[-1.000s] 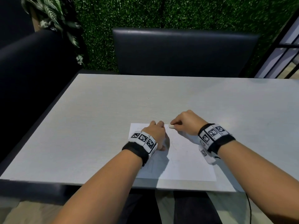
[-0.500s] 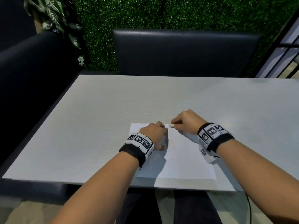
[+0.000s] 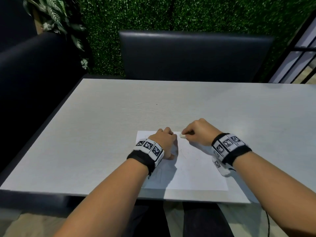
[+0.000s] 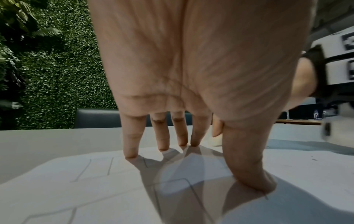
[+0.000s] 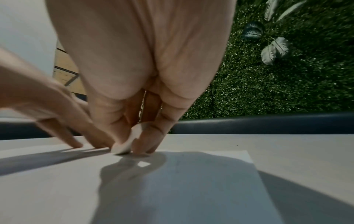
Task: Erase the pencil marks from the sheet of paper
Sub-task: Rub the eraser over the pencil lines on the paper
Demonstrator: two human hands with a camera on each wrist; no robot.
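Observation:
A white sheet of paper [image 3: 196, 173] lies near the table's front edge, with faint pencil lines [image 4: 91, 169] drawn on it. My left hand [image 3: 166, 142] presses straight fingertips [image 4: 131, 153] and thumb down on the sheet's upper left part. My right hand [image 3: 196, 132] pinches a small white eraser [image 3: 182, 135] between thumb and fingers. In the right wrist view the eraser [image 5: 127, 142] touches the paper [image 5: 172, 189] near its far edge, just right of the left hand's fingers.
The pale grey table [image 3: 153, 106] stretches far beyond the sheet. A dark padded chair back [image 3: 193, 55] stands across the table, a dark bench [image 3: 34, 79] at the left, and a green hedge wall [image 3: 171, 14] behind.
The right hand with the eraser has shifted slightly toward me along the sheet's top edge. The left hand has drawn back a little on the paper.

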